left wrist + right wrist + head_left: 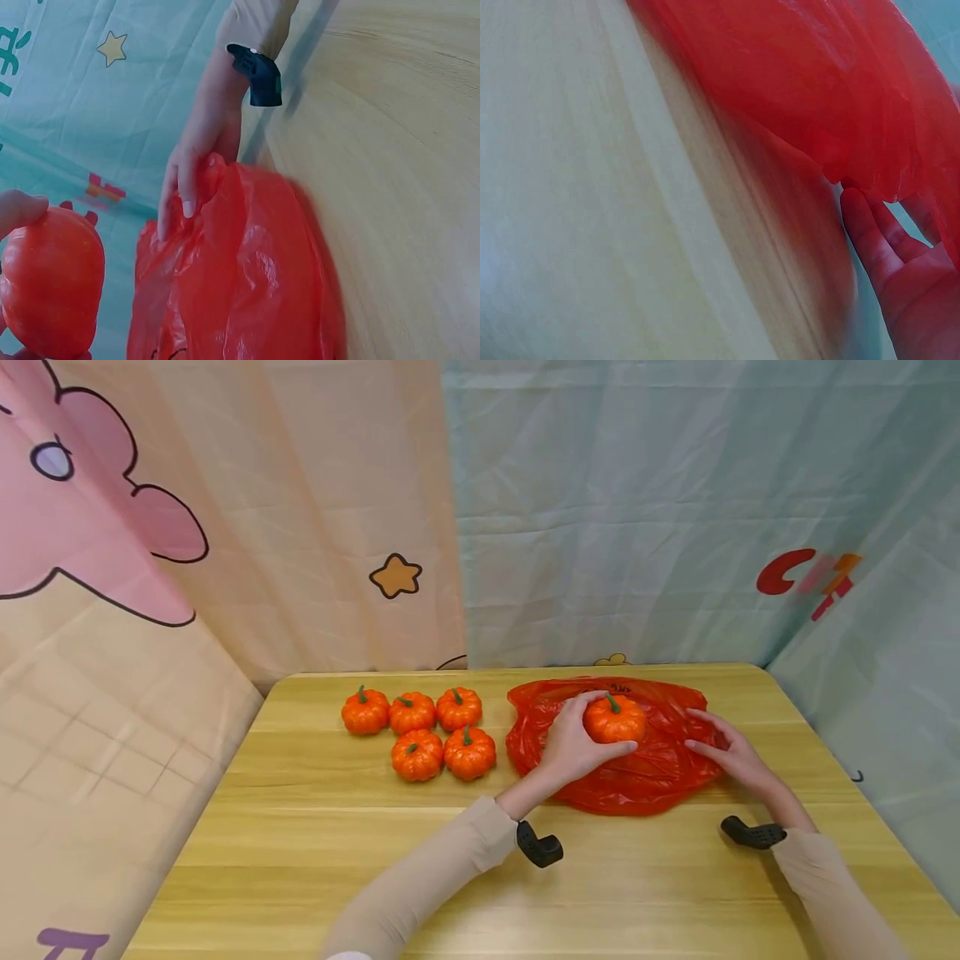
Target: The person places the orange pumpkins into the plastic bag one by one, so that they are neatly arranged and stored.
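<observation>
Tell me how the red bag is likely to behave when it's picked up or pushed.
The red bag is probably floppy, as its thin film lies wrinkled and creased on the table. Its glossy highlights suggest it may be somewhat slippery. Pushed, it would likely crumple, since its outline is soft and uneven.

Long plain beige sleeves; black elbow-shaped wrist units, finely perforated

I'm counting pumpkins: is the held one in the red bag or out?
Out: the left hand grips the pumpkin, and the left wrist view shows curtain between it and the bag.
</observation>
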### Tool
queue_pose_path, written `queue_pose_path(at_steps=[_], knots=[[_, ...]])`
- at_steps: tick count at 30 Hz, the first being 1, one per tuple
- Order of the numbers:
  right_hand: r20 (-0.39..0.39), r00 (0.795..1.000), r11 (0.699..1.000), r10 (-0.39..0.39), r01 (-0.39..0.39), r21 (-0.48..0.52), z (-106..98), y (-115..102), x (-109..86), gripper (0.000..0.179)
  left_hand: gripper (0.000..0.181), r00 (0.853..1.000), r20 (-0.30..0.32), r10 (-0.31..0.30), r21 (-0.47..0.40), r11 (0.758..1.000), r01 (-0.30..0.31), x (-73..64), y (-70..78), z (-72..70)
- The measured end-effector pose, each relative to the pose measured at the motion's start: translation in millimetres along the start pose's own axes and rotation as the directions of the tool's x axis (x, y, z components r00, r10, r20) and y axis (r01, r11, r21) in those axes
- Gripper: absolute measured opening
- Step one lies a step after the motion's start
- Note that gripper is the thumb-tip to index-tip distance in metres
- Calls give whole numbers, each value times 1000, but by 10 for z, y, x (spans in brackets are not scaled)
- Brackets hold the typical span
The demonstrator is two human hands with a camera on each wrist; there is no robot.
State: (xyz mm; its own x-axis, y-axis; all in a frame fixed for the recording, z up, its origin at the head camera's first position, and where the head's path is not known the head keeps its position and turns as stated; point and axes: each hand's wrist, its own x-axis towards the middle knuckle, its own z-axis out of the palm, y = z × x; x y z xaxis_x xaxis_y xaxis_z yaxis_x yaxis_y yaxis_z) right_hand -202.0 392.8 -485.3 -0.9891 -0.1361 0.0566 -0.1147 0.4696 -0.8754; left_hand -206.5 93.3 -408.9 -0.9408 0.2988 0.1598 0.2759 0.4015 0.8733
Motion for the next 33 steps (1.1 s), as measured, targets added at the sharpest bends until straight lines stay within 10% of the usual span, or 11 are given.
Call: queue_pose_path(at_steps=[33], knots=[[-2,1000,999,-24,24,34,13,42,23,57,71,997,-38,-72,79,994,75,485,-40,776]])
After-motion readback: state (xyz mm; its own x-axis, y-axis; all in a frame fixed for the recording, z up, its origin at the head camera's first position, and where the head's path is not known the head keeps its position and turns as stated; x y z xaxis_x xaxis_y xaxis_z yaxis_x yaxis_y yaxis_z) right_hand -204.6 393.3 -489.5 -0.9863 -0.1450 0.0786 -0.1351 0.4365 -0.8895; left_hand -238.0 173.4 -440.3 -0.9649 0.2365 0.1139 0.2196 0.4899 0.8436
